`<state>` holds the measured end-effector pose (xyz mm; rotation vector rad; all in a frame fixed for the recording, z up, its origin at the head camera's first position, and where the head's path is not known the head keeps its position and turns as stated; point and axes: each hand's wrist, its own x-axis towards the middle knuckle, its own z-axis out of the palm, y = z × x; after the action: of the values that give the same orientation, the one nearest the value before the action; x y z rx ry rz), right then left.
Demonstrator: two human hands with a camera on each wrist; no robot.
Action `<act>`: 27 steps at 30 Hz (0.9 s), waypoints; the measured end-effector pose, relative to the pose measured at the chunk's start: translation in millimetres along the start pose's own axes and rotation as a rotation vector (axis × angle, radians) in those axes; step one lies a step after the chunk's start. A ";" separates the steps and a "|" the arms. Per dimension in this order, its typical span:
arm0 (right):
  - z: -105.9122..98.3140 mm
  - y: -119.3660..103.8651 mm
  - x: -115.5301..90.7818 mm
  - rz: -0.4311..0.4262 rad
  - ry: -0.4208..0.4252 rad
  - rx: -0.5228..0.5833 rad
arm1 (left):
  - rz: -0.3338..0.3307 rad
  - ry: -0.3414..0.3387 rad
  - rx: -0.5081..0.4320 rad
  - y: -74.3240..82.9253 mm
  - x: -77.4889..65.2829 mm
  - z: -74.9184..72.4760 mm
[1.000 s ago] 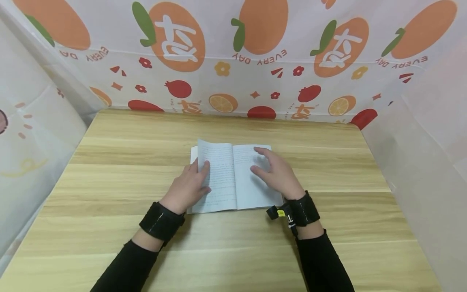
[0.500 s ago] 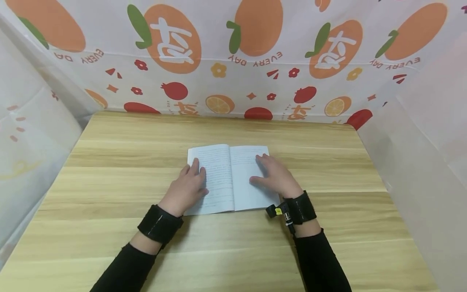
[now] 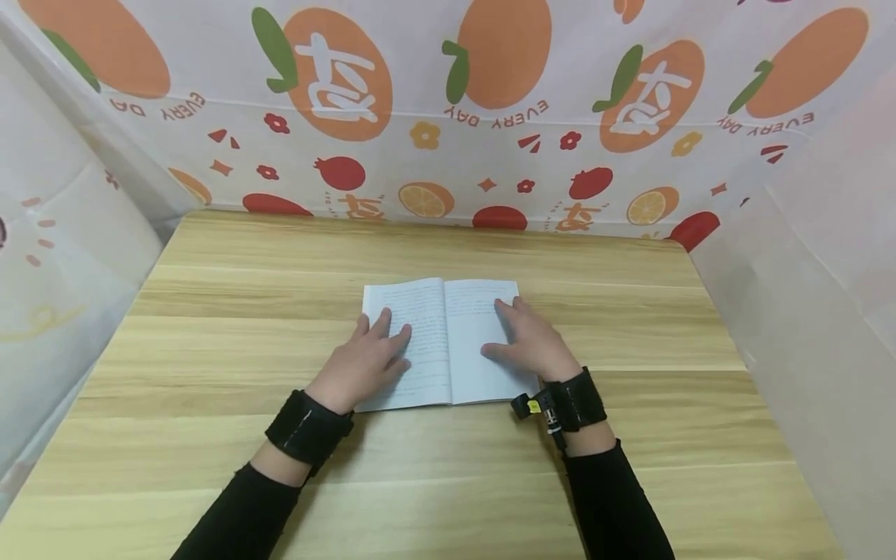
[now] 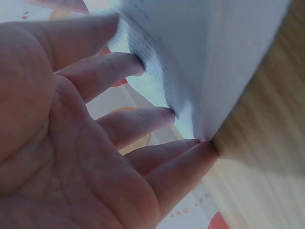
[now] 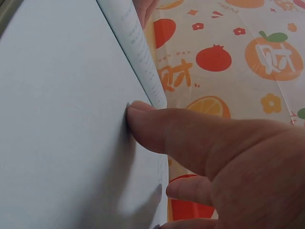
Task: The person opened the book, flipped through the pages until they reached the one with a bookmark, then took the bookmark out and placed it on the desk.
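Observation:
An open notebook lies flat on the wooden table, its left page covered in lines of handwriting. Its right page has a few written lines at the top and is blank below. My left hand rests on the left page with the fingers spread; in the left wrist view its fingertips touch the paper and the outer edge. On the right page lies my right hand, fingers extended and thumb touching the paper. Neither hand grips anything.
The wooden table extends around the notebook. A white curtain with fruit prints hangs along the far edge, and pale sheets flank both sides. Black bands circle both wrists.
The page that was raised under my left hand has come down flat on the left side. My right hand has lowered onto the right page; my left fingers have spread a little.

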<state>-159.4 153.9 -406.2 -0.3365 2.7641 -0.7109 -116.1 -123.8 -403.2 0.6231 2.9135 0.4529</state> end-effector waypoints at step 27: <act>0.5 -6.1 -1.7 -0.084 0.037 0.008 | -0.019 -0.004 -0.046 -2.3 1.3 -0.4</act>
<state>-156.7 148.9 -403.2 -0.4442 2.7949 -0.7554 -118.2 -125.4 -403.6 0.5889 2.8939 0.5144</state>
